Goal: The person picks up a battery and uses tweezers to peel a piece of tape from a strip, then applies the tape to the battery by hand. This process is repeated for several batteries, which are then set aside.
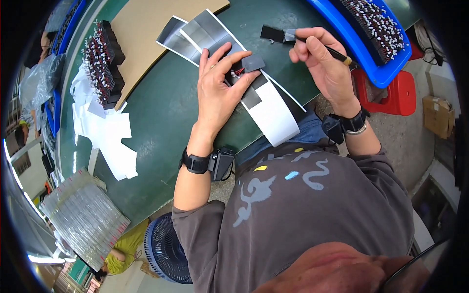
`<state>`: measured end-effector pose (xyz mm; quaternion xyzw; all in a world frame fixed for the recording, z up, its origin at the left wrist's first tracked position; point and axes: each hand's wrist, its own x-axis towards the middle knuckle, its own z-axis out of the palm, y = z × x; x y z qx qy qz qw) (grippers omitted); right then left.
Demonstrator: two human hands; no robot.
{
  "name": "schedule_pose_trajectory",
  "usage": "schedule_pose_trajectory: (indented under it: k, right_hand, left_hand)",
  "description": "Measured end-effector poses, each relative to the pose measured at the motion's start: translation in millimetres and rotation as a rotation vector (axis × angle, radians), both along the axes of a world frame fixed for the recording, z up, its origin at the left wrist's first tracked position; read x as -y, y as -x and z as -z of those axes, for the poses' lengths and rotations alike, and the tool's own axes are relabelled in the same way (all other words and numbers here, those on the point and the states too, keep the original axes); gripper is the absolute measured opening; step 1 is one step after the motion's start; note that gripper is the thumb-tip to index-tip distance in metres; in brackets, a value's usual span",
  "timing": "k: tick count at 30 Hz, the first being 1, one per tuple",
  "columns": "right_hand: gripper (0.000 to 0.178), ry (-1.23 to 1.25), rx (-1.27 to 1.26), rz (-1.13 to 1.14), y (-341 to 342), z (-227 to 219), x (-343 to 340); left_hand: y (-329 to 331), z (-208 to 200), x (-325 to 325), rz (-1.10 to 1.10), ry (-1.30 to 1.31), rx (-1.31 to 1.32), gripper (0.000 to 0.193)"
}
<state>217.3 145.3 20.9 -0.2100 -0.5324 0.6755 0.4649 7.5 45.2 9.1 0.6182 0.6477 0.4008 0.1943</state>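
My left hand [218, 80] has thumb and fingers closed around a small dark grey square block [253, 62], with short red and black wires at its near side. Beneath that hand lies a strip of white backing sheet [273, 115] with dark pads on it, its near end curling over the table edge. My right hand [325, 61] grips a slim black-handled tool [338, 54], whose exact kind I cannot make out. At the tool's tip hangs a black rectangular pad [272, 34], to the right of the block and apart from it.
More grey-and-white sheets [207, 31] lie beyond my left hand on the green table [161, 127]. Wired black blocks [105, 63] line a brown board [146, 29] at left, beside white paper scraps [110, 136]. A blue tray [386, 73] with similar blocks overhangs a red stool [398, 95].
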Motion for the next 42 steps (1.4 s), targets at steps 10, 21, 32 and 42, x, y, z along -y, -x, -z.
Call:
schedule_pose_trajectory:
  k: [10, 21, 32, 42]
  right_hand:
    - [0.026, 0.265, 0.078, -0.11, 20.2, 10.4, -8.3]
    - [0.027, 0.208, 0.221, -0.069, 28.7, 11.9, -9.9]
    - [0.026, 0.215, 0.225, -0.055, 28.8, 11.0, -9.0]
    - [0.027, 0.231, 0.166, -0.067, 26.7, 10.4, -9.0]
  left_hand:
    - [0.4, 2.6, -2.0, 0.001, -0.042, 0.023, 0.033]
    - [1.6, 3.2, -0.2, 0.012, -0.04, -0.001, 0.035]
    - [2.5, 4.3, -0.2, 0.018, -0.051, -0.026, 0.035]
    - [0.6, 2.1, 0.5, 0.024, -0.063, -0.039, 0.035]
